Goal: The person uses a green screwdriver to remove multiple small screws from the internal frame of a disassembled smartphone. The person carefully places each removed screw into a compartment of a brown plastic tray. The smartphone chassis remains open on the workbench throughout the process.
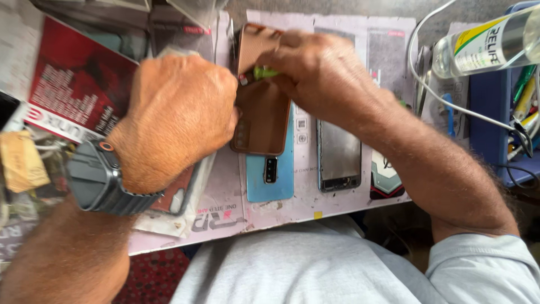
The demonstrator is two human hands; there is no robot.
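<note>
My left hand (pixel 180 112), with a dark watch on its wrist, grips the left edge of a brown phone case (pixel 261 112) held above the work mat. At the top of that case my right hand (pixel 320 73) pinches a small green tool (pixel 264 72). Under the case lies a blue phone back (pixel 278 180) with its camera strip showing. To its right rests an opened phone frame (pixel 339 157) with a bare grey inside.
A printed paper mat (pixel 315 202) covers the bench. At the far right stand a clear bottle (pixel 484 45), a white cable (pixel 427 84) and a blue tray (pixel 495 112) of tools. Another case (pixel 174 197) and a red printed sheet (pixel 73 84) lie left.
</note>
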